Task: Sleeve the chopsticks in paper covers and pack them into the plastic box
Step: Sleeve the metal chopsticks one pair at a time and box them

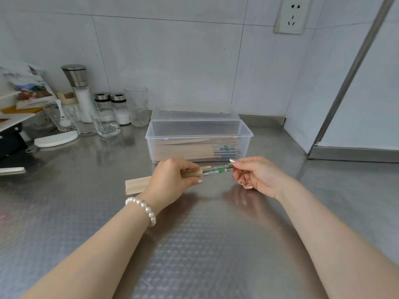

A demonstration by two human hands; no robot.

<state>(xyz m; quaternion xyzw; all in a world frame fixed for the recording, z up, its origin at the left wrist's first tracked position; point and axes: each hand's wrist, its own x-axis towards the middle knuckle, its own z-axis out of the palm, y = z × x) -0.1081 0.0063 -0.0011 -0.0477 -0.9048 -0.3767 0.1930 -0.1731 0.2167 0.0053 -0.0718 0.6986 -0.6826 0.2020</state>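
My left hand (170,180) grips a brown paper cover (137,184) around its middle; the cover's closed end sticks out to the left. A pair of chopsticks (218,170) with green and white pattern lies partly inside the cover's mouth. My right hand (257,176) pinches their right end with thumb and forefinger. Both hands hover just above the steel counter, right in front of the clear plastic box (151,134). The box stands open with its lid tipped back, and several sleeved chopsticks (194,151) lie inside.
Glasses (105,121), shakers and a tall grinder (78,91) stand at the back left, with a white lid (56,139) and a rack at the left edge. A tiled wall with a socket (291,16) rises behind. A metal post (349,72) stands at right.
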